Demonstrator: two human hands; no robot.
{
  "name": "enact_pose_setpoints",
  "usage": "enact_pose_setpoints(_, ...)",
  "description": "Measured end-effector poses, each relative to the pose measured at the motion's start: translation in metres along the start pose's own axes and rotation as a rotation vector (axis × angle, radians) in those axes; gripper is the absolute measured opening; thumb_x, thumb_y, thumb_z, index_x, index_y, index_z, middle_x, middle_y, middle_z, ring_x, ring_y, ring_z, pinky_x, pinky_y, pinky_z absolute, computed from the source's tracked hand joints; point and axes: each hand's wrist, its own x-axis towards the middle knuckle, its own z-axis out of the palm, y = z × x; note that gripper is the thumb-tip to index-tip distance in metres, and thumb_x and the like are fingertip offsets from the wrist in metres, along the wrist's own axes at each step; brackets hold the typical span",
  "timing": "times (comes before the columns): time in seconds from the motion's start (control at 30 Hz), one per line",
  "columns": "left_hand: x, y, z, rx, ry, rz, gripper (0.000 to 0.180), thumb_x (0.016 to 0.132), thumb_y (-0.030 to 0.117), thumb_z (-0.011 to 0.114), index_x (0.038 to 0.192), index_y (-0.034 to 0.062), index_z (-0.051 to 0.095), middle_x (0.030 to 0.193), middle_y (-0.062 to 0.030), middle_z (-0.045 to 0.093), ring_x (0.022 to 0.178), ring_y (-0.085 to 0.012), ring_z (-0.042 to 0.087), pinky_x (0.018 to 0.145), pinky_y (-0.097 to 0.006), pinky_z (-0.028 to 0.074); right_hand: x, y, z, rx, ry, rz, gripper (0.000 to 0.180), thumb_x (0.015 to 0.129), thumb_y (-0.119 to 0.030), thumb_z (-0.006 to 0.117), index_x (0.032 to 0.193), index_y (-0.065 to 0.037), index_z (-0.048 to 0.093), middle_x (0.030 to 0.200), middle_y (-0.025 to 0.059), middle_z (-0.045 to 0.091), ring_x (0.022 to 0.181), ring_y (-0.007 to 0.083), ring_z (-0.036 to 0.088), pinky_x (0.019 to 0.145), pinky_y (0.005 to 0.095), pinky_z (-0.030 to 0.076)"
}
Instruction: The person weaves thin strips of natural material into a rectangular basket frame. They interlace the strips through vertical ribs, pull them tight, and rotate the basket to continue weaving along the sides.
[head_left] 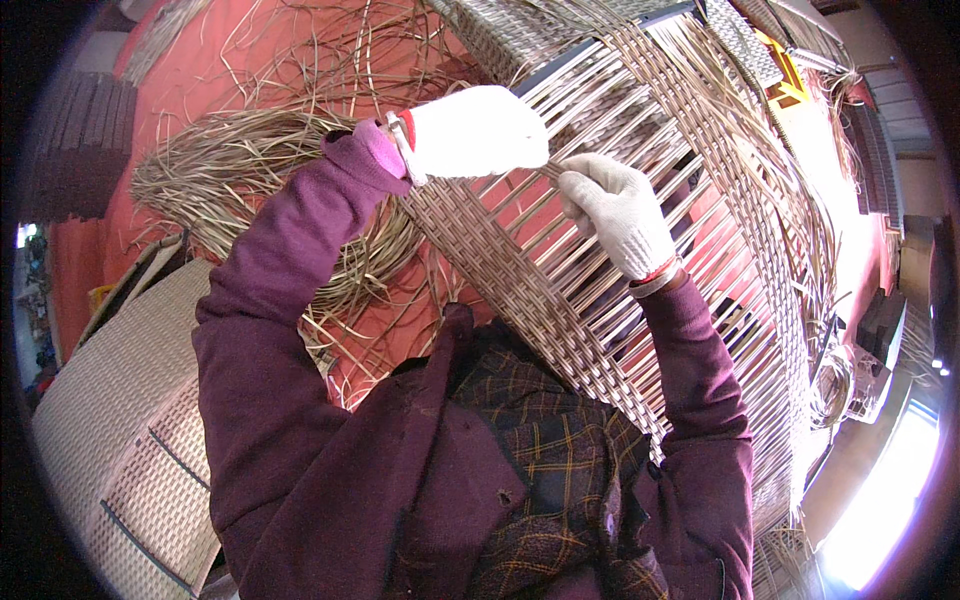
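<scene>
A half-woven wicker panel (540,290) of brown-grey strands on a frame slants across the space before me, with tight weave along its near edge and bare parallel strands beyond. My right hand (615,210), in a white knit glove, pinches a thin wicker strand (556,170) between thumb and fingers above the bare strands. Close to its left, my left hand (480,130) is also gloved and closed, over the panel's upper left end. Glare washes out its fingers, so what they grip is hidden. The strand runs toward that hand.
A big coil of loose wicker strands (225,165) lies on the red cloth (330,45) at left. A woven piece (130,400) stands at lower left, beneath a stack of dark slats (85,145). Loose strand ends (760,140) spill over the panel's far edge.
</scene>
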Motion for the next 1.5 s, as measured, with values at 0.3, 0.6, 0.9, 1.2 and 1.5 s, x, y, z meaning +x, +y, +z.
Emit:
enact_pose_setpoints(0.3,-0.009,0.015,0.011,0.433,0.355,0.173,0.024,0.101,0.024,0.070,0.115,0.0044,0.076,0.096,-0.0110,0.077,0.085,-0.0276,0.075,0.078,-0.039,0.059,0.004,-0.006,0.007,0.025,0.055,0.048,0.025,0.109,-0.021,0.063,0.119,-0.001,0.073,0.077,-0.0050,0.062,0.061,0.0032,0.049,0.055,0.0203,0.039)
enact_pose_setpoints(0.6,-0.012,-0.001,0.011,0.393,0.216,0.213,0.020,0.097,0.022,0.071,0.108,0.0053,0.077,0.104,-0.0133,0.076,0.092,-0.0278,0.076,0.081,-0.038,0.060,0.000,-0.003,0.012,0.096,0.073,-0.012,0.024,0.108,-0.021,0.063,0.111,-0.001,0.075,0.073,-0.0022,0.066,0.062,0.0052,0.056,0.059,0.0235,0.045)
enact_pose_setpoints(0.9,-0.008,0.029,0.033,0.597,0.415,0.133,0.013,0.093,0.015,0.074,0.103,0.0065,0.077,0.109,-0.0112,0.074,0.099,-0.0301,0.074,0.085,-0.038,0.061,0.006,0.010,0.007,-0.179,0.035,-0.128,0.023,0.110,-0.019,0.063,0.114,0.001,0.072,0.083,0.0013,0.068,0.080,0.0104,0.060,0.078,0.0314,0.052)
enact_pose_setpoints(1.2,-0.027,-0.019,-0.012,0.127,0.230,0.130,0.026,0.101,0.023,0.073,0.111,0.0000,0.080,0.103,-0.0145,0.081,0.095,-0.0280,0.077,0.088,-0.038,0.061,0.033,-0.021,0.025,-0.142,-0.025,-0.153,0.023,0.109,-0.018,0.065,0.112,0.002,0.076,0.081,-0.0009,0.068,0.075,0.0065,0.057,0.069,0.0268,0.049)
enact_pose_setpoints(1.5,-0.093,-0.082,-0.042,0.421,0.292,-0.041,0.027,0.102,0.022,0.066,0.112,0.0000,0.078,0.105,-0.0157,0.079,0.097,-0.0314,0.076,0.089,-0.039,0.060,0.061,-0.013,0.043,-0.372,0.153,-0.541,0.020,0.104,-0.008,0.067,0.120,0.000,0.076,0.101,0.0084,0.076,0.094,0.0154,0.071,0.089,0.0307,0.056)
